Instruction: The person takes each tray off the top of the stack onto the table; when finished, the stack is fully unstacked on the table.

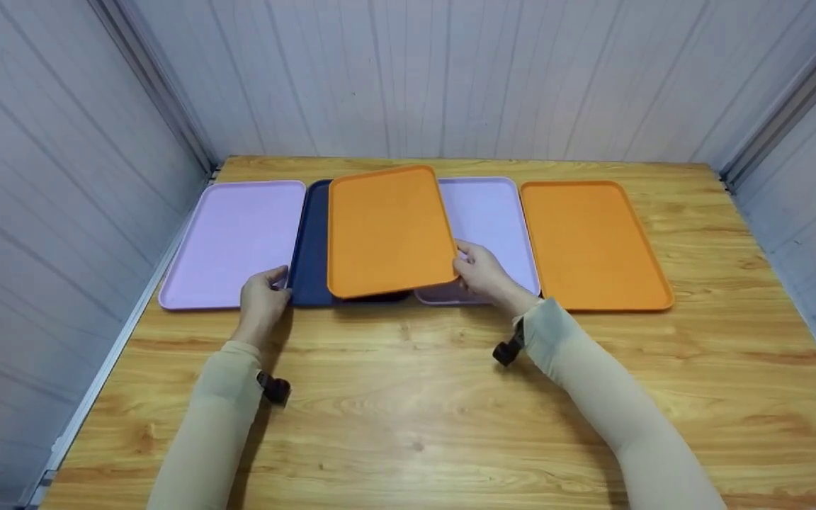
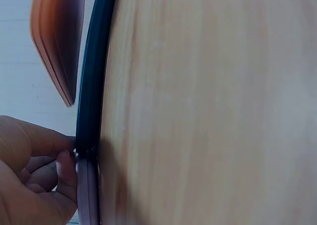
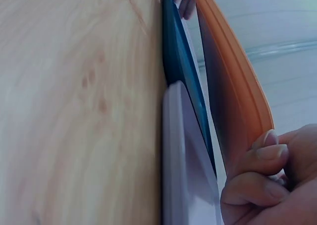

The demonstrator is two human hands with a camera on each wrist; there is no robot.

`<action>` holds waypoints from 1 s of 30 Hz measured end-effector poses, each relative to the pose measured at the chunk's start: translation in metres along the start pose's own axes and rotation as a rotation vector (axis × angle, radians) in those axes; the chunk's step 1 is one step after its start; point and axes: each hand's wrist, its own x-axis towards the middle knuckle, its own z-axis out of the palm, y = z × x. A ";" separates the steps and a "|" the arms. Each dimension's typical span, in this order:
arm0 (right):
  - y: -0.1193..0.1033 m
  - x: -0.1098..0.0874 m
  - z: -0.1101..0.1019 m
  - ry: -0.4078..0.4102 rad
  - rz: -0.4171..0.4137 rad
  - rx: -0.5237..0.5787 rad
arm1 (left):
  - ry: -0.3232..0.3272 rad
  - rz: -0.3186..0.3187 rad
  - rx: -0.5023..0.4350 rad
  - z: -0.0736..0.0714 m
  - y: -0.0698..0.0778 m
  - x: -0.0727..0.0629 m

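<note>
My right hand (image 1: 482, 271) grips the right edge of an orange tray (image 1: 390, 234), thumb and fingers around the rim. This tray is raised and tilted over a navy tray (image 1: 309, 248) and partly covers the light purple tray (image 1: 482, 205) to its right. My left hand (image 1: 263, 297) is at the near seam between the navy tray and another purple tray (image 1: 231, 241) on the left. In the left wrist view, its fingertips (image 2: 67, 143) are right at the two rims, with a small gap between forefinger and thumb. Much of the navy tray is hidden under the orange one.
A second orange tray (image 1: 596, 244) lies at the right end of the row. The trays lie side by side along the back of the wooden table (image 1: 408, 411). Pale panel walls (image 1: 422, 78) enclose the table at the back and both sides.
</note>
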 end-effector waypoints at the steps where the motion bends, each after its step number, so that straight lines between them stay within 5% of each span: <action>1: 0.000 -0.002 -0.004 0.004 0.001 -0.003 | 0.000 0.000 0.000 0.000 0.000 0.000; 13: 0.012 -0.022 -0.060 0.028 -0.012 0.096 | 0.043 0.003 0.034 0.001 0.001 -0.002; 30: 0.023 -0.069 -0.153 0.145 0.002 0.136 | 0.006 -0.008 0.008 0.004 0.001 0.000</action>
